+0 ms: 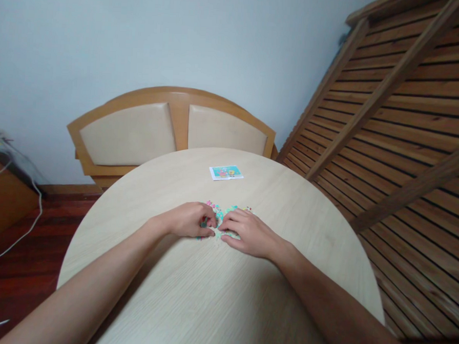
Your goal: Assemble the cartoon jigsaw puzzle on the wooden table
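A small spread of teal, pink and pale pieces (219,214), which look like tiny jigsaw pieces, lies on the round wooden table (176,302). My left hand (191,219) rests at the left of the spread, fingers curved and thumb apart from them. From the right, my right hand (247,231) reaches over the same pieces with its fingers bent and spread. The two sets of fingertips nearly meet. Nothing shows gripped in either hand, though both cover part of the pieces. Beyond them lies a picture card (226,172) with pink and yellow figures on teal.
Behind the table stands a bed headboard (172,94) with cream panels, against a pale wall (163,35). A slatted wooden frame (394,114) leans at the right. White cables (38,211) hang at the left above a dark red wooden floor (52,239).
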`<move>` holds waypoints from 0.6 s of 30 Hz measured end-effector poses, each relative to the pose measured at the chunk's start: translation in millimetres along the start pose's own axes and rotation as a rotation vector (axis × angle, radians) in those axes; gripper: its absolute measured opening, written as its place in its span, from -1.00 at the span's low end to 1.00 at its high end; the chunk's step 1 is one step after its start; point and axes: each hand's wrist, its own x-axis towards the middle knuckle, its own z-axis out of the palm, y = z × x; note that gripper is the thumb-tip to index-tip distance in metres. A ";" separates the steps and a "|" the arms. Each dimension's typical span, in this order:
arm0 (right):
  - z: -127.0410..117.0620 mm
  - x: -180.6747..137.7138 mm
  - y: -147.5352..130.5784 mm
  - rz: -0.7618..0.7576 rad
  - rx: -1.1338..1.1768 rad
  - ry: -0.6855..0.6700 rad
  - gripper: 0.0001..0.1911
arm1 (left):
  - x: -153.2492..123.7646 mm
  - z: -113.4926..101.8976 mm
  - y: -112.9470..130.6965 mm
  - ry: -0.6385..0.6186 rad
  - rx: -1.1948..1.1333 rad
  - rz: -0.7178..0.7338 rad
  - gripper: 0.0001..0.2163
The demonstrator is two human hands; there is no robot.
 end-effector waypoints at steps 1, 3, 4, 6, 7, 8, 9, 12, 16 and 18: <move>0.7 0.7 -1.2 0.002 -0.003 0.002 -0.85 | -0.5 -1.1 0.7 -0.009 0.002 -0.018 -0.86; 2.0 1.6 -1.9 0.000 -0.011 0.002 -0.85 | -1.6 -2.3 1.2 -0.040 0.004 -0.065 -0.81; 2.4 1.8 -1.6 -0.003 -0.013 0.002 -0.87 | -2.0 -2.2 1.3 -0.057 0.006 -0.088 -0.80; 2.5 1.7 -0.2 -0.006 -0.010 0.007 -0.92 | -2.6 -1.3 1.3 -0.085 0.004 -0.120 -0.80; 2.2 1.5 0.5 -0.009 -0.009 0.010 -0.93 | -2.7 -0.8 1.5 -0.094 -0.002 -0.124 -0.81; 1.9 1.5 1.0 -0.012 -0.007 0.013 -0.93 | -2.8 -0.4 1.8 -0.099 -0.010 -0.122 -0.82; 1.5 1.5 1.2 -0.013 -0.007 0.016 -0.92 | -2.8 -0.3 2.1 -0.103 -0.017 -0.121 -0.83; 0.6 2.1 1.2 0.001 -0.025 0.021 -0.88 | -3.1 -0.9 2.5 -0.102 -0.030 -0.119 -0.85; -1.1 1.5 4.2 0.051 -0.047 0.030 -0.88 | -3.8 -1.3 0.4 -0.077 -0.052 -0.087 -0.86; -2.5 -1.0 9.8 0.111 -0.061 0.043 -0.86 | -4.3 -0.8 -1.2 -0.064 -0.069 -0.073 -0.88</move>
